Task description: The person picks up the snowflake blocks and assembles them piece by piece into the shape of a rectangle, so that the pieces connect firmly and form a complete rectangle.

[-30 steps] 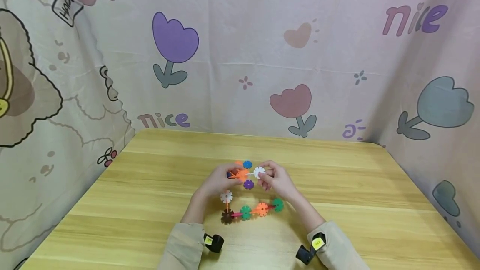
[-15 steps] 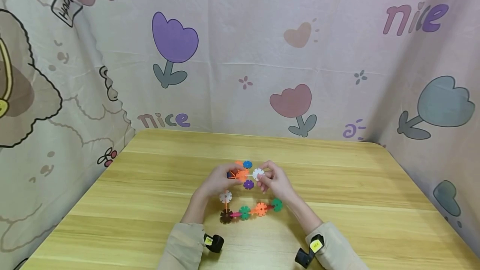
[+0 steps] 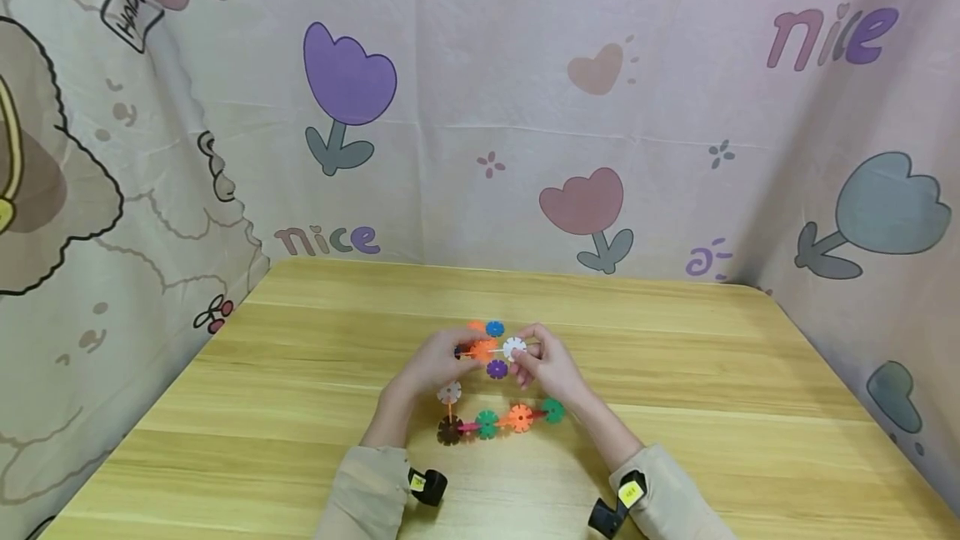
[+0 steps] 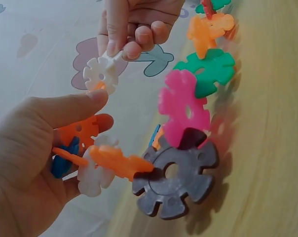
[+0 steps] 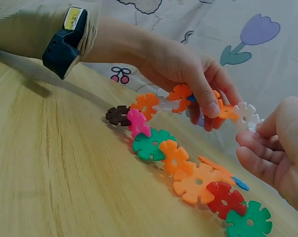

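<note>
The left hand [image 3: 437, 363] pinches an orange piece [image 3: 483, 350] between thumb and fingers, the grip narrow. Facing it, the right hand [image 3: 552, 363] holds a white piece [image 3: 514, 348] by thumb and fingertips, its other fingers curled in (the left-wrist view shows this best). The white piece sits just beyond the left thumb tip, against the orange one. Between the hands, a blue piece [image 3: 495, 328] lies on their far side, a purple piece [image 3: 497, 369] on their near side. Nearer the wearer than both hands, a linked row runs from a dark brown piece [image 3: 450, 430], below the left hand, through pink [image 4: 181, 111] and red [image 5: 230, 192] pieces to a green end piece [image 5: 240, 227] below the right.
</note>
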Demonstrator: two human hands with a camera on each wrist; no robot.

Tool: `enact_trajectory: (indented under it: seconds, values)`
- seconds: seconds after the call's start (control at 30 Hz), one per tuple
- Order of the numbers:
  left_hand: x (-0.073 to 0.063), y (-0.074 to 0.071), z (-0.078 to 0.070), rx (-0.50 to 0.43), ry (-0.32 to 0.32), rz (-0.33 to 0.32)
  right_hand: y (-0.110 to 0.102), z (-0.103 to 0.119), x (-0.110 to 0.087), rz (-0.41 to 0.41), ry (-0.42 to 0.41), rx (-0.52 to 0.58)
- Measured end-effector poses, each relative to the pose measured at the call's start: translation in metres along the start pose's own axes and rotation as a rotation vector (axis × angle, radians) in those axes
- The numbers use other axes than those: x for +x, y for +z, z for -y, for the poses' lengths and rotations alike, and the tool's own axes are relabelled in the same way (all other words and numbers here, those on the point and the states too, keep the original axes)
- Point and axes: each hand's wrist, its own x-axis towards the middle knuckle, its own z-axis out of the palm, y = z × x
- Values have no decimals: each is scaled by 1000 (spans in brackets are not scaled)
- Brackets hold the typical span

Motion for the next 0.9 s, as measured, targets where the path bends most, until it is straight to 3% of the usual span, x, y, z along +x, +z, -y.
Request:
enact_trajectory:
  seconds: [0.23, 0.67, 0.9]
  values:
    - [2, 3, -3, 174, 39, -13, 1, -1, 1, -13, 33, 13]
    - [4, 10, -11, 245, 36, -48, 0, 1, 0, -32, 51, 45]
    - [3, 10, -9, 291, 100, -79, 0, 1, 1, -32, 55, 52]
